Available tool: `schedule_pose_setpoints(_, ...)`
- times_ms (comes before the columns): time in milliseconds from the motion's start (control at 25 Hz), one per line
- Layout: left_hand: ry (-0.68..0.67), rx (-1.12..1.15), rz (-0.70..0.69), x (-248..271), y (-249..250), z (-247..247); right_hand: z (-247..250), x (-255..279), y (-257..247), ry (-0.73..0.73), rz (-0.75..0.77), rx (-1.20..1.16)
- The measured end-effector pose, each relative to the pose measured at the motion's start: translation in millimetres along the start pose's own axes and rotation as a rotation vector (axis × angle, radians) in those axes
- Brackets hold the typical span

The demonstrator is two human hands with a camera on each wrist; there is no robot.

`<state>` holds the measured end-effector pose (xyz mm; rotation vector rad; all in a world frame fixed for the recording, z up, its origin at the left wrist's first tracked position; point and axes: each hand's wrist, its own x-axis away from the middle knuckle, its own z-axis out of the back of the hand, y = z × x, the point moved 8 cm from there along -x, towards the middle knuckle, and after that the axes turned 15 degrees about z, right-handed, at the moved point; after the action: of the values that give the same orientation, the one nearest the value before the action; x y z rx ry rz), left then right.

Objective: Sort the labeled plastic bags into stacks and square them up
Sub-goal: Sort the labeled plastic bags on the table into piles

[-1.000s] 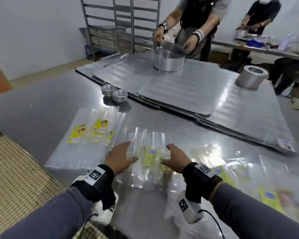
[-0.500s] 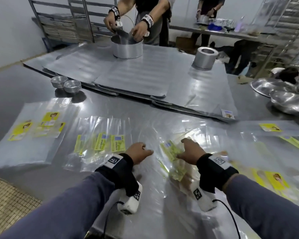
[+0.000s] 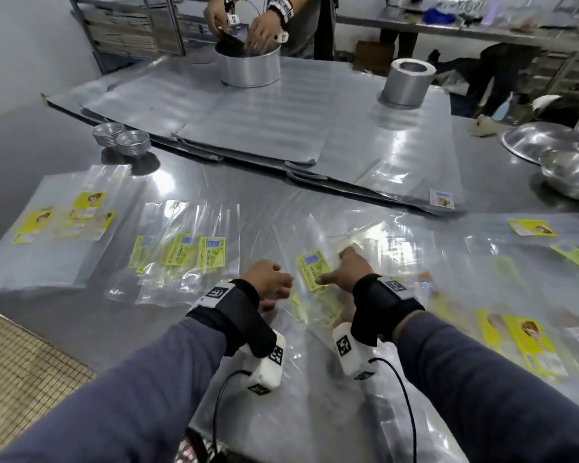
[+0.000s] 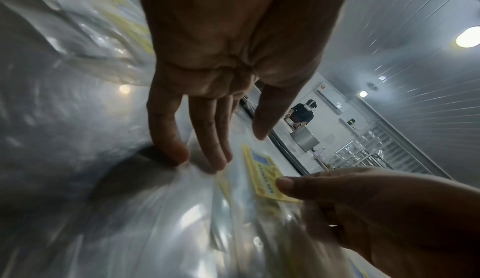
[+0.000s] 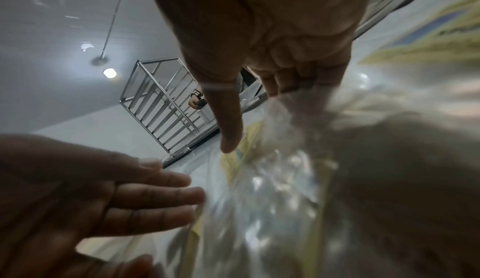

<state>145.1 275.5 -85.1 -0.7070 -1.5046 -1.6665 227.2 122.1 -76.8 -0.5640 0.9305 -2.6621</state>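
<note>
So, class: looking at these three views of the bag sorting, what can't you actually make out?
- Head view: bag count under the right hand; clear layers merge.
- Right wrist view: its curled fingers meet blurred plastic, so the grip is unclear.
- Head view: print on the far-left yellow labels is too small.
- Head view: the silver tub interior is hidden by another person's hands.

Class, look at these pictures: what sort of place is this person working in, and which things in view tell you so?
Probably a food-packing or bakery workroom: a long steel table, clear labeled plastic bags spread in stacks, small stacked foil cups, round metal tins and a metal tray rack behind.
</note>
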Motion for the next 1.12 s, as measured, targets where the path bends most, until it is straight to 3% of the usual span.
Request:
schedule_pose_setpoints(120, -0.016, 0.057, 0.003, 0, -3, 0, -4, -4, -2, -0.019, 0.049, -0.096)
schedule_pose_setpoints(280, -0.057, 0.070, -0.037, -2, -6, 3, 7, 2, 3, 0.102, 0.074, -0.533)
schedule_pose_setpoints(360, -0.107, 0.090, -0.094, -1, -3, 2, 7, 13, -3, 0.075, 0.074, -0.784)
schedule_pose_setpoints(440, -0.120, 0.128, -0.170, 4, 2, 4, 4, 20, -13, 0.012, 0.108, -0.860)
schedule_pose_setpoints(600, -0.018, 0.114, -0.282, 10, 11, 24, 5, 17, -23, 0.093, 0.077, -0.839)
schedule_pose_setpoints(840, 0.238, 0.117, -0.393, 13, 15, 116, -28, -3, -78, 0.102, 0.109, -0.685)
schedule_pose_setpoints(1000, 0.370, 0.058, -0.373, 14, 8, 199, -73, -29, -125, 0.114, 0.095, -0.735)
schedule_pose_setpoints(1120, 0.454, -0.027, -0.295, 4, -2, 251, -100, -47, -146, 0.124, 0.095, -0.595)
